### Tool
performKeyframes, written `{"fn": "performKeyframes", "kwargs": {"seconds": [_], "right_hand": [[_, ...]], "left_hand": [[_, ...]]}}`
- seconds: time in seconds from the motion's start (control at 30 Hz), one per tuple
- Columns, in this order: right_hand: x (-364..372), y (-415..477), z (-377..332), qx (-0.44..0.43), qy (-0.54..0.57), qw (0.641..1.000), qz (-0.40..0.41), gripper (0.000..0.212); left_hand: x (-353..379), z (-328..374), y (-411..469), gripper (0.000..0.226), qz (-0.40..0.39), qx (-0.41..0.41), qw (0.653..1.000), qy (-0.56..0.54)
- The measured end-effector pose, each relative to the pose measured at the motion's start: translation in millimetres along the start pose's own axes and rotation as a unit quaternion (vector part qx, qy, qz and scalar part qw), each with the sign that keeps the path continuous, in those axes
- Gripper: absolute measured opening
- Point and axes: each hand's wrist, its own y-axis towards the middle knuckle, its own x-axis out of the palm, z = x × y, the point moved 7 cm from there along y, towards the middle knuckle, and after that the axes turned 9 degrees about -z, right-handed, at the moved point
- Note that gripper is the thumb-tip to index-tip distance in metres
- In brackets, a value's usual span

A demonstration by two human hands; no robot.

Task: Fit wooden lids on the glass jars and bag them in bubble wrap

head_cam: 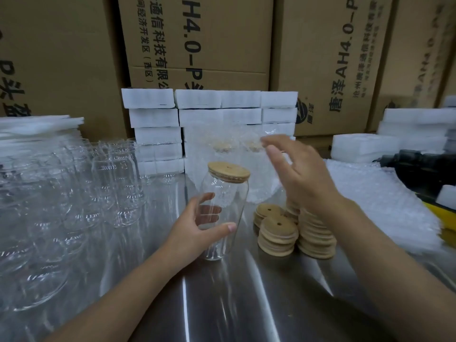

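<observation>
The left hand (197, 228) grips the lidded jar (229, 201); the right hand (301, 174) hovers, fingers (274, 154) spread and empty, above the lid stacks (278, 233). Left, empty jars (116, 183) crowd the desk (246, 292); bubble wrap (370, 193) lies right.

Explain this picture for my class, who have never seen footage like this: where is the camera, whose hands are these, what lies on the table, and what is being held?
There is no machine here. A person wears one camera on the head, looking down at their own two hands. The left hand has a glass jar in its grip, tilted, with a wooden lid already on top. The right hand is raised with fingers spread and seems to hold nothing. On the steel table lie stacks of spare lids, many empty jars on the left, and bubble wrap on the right. White foam blocks and cardboard boxes stand behind.
</observation>
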Motion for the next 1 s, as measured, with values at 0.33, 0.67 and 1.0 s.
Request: {"fn": "performKeyframes", "kwargs": {"seconds": [0.33,0.67,1.0], "right_hand": [[-53,-37,167,0.492,-0.235,0.792,-0.276,0.051],[-82,-14,138,0.490,-0.290,0.811,-0.130,0.034],[-3,24,23,0.332,0.105,0.918,-0.188,0.016]], "left_hand": [[2,9,-3,0.078,-0.007,-0.010,1.000,0.024],[-1,8,-4,0.085,0.017,-0.021,1.000,0.011],[-25,25,-9,0.096,0.158,0.033,0.986,-0.029]]}}
